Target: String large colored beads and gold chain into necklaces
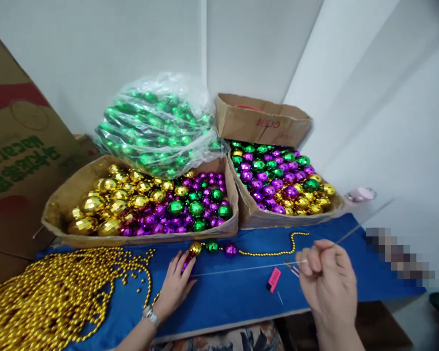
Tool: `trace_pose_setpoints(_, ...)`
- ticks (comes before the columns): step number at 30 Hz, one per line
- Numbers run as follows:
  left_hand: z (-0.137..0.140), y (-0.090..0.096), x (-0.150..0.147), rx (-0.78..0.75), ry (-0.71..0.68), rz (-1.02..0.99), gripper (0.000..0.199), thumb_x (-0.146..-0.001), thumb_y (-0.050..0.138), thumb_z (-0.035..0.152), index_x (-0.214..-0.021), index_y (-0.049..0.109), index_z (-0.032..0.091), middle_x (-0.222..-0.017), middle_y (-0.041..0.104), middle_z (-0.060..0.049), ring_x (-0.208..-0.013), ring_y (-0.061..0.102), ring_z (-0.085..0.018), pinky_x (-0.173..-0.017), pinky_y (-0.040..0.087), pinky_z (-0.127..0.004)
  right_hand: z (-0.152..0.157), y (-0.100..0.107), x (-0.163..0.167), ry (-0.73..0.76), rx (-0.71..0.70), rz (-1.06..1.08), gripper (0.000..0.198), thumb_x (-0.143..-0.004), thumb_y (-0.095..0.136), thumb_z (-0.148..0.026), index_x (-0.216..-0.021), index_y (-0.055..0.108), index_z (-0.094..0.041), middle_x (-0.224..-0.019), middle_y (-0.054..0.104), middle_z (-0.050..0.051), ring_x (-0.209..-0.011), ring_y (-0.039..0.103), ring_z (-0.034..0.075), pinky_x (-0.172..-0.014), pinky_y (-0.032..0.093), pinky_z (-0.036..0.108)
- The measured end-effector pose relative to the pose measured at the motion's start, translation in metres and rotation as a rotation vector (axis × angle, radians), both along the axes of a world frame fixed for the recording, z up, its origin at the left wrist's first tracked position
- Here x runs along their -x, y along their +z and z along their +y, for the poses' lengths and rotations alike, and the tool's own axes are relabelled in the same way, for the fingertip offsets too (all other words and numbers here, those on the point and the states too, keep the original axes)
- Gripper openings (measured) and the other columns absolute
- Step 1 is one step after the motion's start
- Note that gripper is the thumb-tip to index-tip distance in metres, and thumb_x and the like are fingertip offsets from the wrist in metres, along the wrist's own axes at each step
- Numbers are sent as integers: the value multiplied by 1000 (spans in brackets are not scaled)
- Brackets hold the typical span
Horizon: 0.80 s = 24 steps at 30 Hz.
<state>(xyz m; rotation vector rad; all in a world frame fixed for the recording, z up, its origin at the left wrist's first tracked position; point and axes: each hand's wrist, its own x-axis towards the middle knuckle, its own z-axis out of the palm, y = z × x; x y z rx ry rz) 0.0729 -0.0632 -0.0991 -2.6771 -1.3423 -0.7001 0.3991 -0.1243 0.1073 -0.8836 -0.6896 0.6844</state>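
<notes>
My left hand (175,280) is low over the blue tabletop, its fingers curled over a shiny purple ball bead (188,265), which they partly hide. From there a thin pale thread (237,268) stretches tight to my right hand (327,282), raised at the right with its fingers closed on it. Past that fist, the thread slants up to the right. Just beyond my left fingers lie a gold ball (195,248), a green ball (212,246) and another purple ball (230,250), in line with a gold bead string (270,254).
A heap of gold bead strands (51,297) covers the table's left. Behind stand a cardboard box (142,240) and another box (292,222), both full of coloured balls. A plastic bag (157,122) of green balls rests above. A pink-and-black item (273,279) lies between my hands.
</notes>
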Motion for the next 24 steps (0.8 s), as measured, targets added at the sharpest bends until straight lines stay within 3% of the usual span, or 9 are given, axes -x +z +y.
trace_pose_setpoints(7, -4, 11, 14, -2, -37, 46, 54, -87, 54, 19, -140, 43, 25, -142, 46, -17, -138, 33, -36, -105, 38, -55, 7, -9, -5, -16, 70, -114, 19, -91, 59, -39, -94, 59, -20, -57, 41, -6, -50, 43, 7, -49, 38, 19)
trace_pose_setpoints(13, -11, 35, 9, 12, -132, 21, 52, -85, 58, 19, -136, 47, 22, -138, 50, -17, -136, 36, -36, -105, 36, -57, 12, -26, -5, 57, 141, -243, 19, -97, 50, -35, -101, 59, -20, -60, 45, -5, -53, 49, 8, -52, 41, 21)
trace_pose_setpoints(15, -12, 48, 4, -8, -167, -55, 44, -83, 61, 17, -126, 53, 20, -124, 59, -15, -128, 45, -33, -103, 39, -54, 13, -33, -5, 87, 180, -300, 20, -98, 47, -35, -103, 59, -19, -60, 46, -5, -54, 50, 9, -53, 42, 22)
trace_pose_setpoints(17, -11, 63, -4, -26, -200, -151, 25, -82, 62, 12, -106, 61, 19, -101, 65, -10, -108, 58, -27, -95, 47, -48, 15, -39, -4, 123, 219, -373, 21, -98, 46, -35, -104, 59, -19, -60, 48, -4, -53, 51, 9, -53, 42, 22)
trace_pose_setpoints(20, -6, 91, -21, -4, -279, -258, 12, -82, 60, 7, -80, 58, 18, -75, 60, -4, -76, 60, -18, -76, 52, -34, 18, -43, -1, 171, 278, -489, 24, -98, 44, -36, -105, 59, -18, -58, 51, -4, -52, 52, 9, -54, 43, 21)
trace_pose_setpoints(24, 14, 137, -57, 39, -417, -329, 15, -85, 58, 12, -97, 62, 19, -86, 63, -7, -81, 62, -18, -72, 53, -28, 23, -48, 1, 156, 315, -480, 29, -99, 40, -39, -104, 58, -17, -56, 51, -4, -52, 52, 9, -53, 41, 21)
